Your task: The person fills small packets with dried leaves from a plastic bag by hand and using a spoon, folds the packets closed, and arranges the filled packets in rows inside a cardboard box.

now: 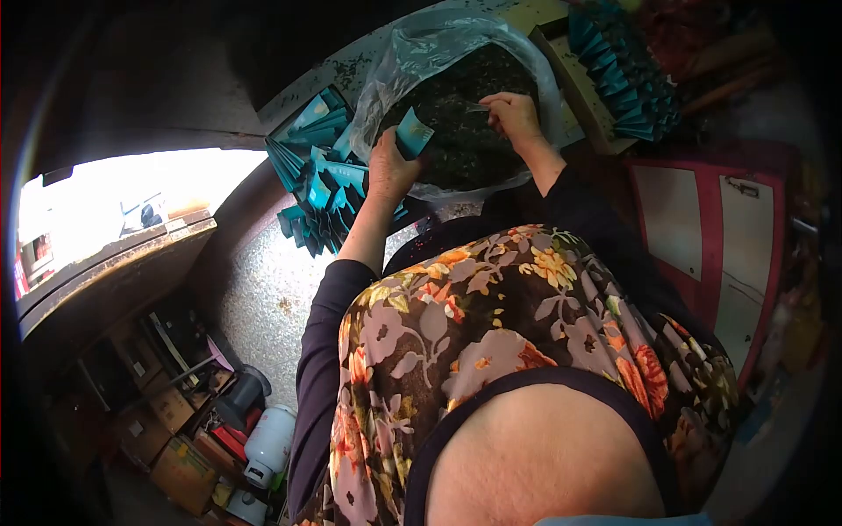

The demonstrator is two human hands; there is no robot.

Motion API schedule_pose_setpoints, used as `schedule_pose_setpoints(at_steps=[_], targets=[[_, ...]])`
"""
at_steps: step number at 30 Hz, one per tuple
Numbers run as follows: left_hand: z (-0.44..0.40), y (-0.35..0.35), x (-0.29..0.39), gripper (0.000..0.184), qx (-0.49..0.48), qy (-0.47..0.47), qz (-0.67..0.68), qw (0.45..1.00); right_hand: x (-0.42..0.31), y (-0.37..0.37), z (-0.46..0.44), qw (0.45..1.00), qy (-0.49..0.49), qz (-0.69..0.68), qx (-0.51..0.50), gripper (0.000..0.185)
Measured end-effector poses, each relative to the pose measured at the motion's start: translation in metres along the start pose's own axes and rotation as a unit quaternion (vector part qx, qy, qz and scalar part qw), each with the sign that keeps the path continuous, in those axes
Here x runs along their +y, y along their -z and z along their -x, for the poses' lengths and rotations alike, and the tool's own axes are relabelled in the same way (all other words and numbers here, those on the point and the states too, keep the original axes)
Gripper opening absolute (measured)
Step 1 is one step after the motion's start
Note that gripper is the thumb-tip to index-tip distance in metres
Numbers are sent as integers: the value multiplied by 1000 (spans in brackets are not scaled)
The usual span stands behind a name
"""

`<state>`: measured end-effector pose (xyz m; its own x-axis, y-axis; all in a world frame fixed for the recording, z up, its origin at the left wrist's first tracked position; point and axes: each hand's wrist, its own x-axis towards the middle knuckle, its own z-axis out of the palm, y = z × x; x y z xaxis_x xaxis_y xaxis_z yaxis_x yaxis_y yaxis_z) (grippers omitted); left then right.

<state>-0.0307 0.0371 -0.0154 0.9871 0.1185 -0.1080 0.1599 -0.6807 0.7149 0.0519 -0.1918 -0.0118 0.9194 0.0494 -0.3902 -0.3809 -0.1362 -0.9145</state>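
My left hand grips a small teal packet at the left rim of a clear plastic bag. The packet stands upright, its top edge toward the bag's middle. Dark loose material that looks like dried leaves fills the bag. Over it, my right hand pinches the handle of a thin utensil, whose far end is hard to make out. Several more teal packets lie in a loose pile just left of the bag.
At the upper right, folded teal packets stand in rows beside a cardboard box. A pink-framed cabinet is on the right. Cardboard boxes and a pale gas cylinder sit at the lower left.
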Motion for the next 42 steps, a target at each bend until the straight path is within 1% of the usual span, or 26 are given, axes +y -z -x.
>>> schedule_pose_setpoints(at_steps=[4, 6, 7, 8, 9, 10, 11, 12, 13, 17, 20, 21, 23, 25, 27, 28, 29, 31, 33, 35, 37, 38, 39, 40, 41, 42], targets=[[-5, -1, 6, 64, -12, 10, -5, 1000, -35, 7, 16, 999, 43, -23, 14, 20], [-7, -5, 7, 65, -1, -7, -8, 1000, -48, 8, 24, 994, 112, -6, 4, 19], [-7, -7, 7, 65, -1, -9, -7, 1000, -48, 6, 26, 994, 113, -4, 5, 19], [-8, -10, 7, 65, 0, -13, -8, 1000, -49, 2, 27, 976, 199, 83, 31, 18], [-10, -10, 9, 65, 2, -18, -10, 1000, -51, -3, 30, 943, 282, 168, 56, 17], [-11, -11, 12, 65, 2, -19, -8, 1000, -58, -8, 39, 907, 347, 232, 51, 11], [-12, -13, 14, 64, 2, -22, 5, 1000, -54, -13, 41, 851, 433, 292, 49, 7], [-13, -13, 16, 64, 1, -25, 19, 1000, -53, -18, 43, 784, 512, 349, 46, 3], [-13, -14, 15, 64, 1, -26, 20, 999, -52, -20, 48, 762, 520, 385, 25, 2], [-12, -17, 10, 64, 12, -23, 18, 999, -63, -22, 55, 748, 527, 404, 4, 3], [-11, -16, 8, 64, 13, -18, 24, 999, -75, -19, 55, 753, 531, 384, 65, 4], [-11, -15, 9, 64, 14, -15, 25, 999, -75, -19, 56, 752, 532, 384, 64, 4], [-11, -14, 11, 64, 12, -23, 42, 999, -75, -19, 59, 765, 514, 386, 25, 15], [-10, -14, 12, 64, 10, -30, 58, 998, -72, -28, 63, 761, 510, 402, -7, 13], [-10, -16, 12, 62, 20, -49, 85, 995, -77, -28, 65, 753, 518, 406, -18, 13], [-10, -16, 11, 62, 20, -48, 85, 995, -81, -27, 64, 746, 535, 396, 16, 8], [-11, -17, 9, 63, 22, -43, 86, 995, -84, -26, 62, 739, 551, 385, 50, 10], [-13, -19, 5, 63, 24, -36, 86, 995, -85, -26, 63, 741, 549, 383, 56, 9], [-14, -21, 4, 64, 15, -50, 129, 990, -78, -30, 66, 742, 544, 392, 2, 9], [-14, -21, 6, 64, 12, -46, 132, 990, -76, -30, 63, 741, 556, 376, -5, 8], [-14, -24, -1, 64, 8, -41, 134, 990, -81, -25, 62, 760, 550, 345, 29, 9], [-16, -30, -11, 61, -11, -26, 166, 986, -85, -20, 62, 772, 532, 344, 52, 11], [-17, -31, -14, 59, -29, -11, 197, 980, -84, -15, 59, 803, 502, 315, 62, 12], [-17, -32, -17, 59, -27, -10, 197, 980, -83, -10, 54, 832, 471, 284, 71, 12], [-16, -34, -21, 59, -29, -30, 215, 976, -76, -4, 48, 879, 402, 247, 67, 15], [-15, -34, -22, 58, -31, -50, 232, 971, -63, 0, 38, 879, 402, 247, 66, 15]])
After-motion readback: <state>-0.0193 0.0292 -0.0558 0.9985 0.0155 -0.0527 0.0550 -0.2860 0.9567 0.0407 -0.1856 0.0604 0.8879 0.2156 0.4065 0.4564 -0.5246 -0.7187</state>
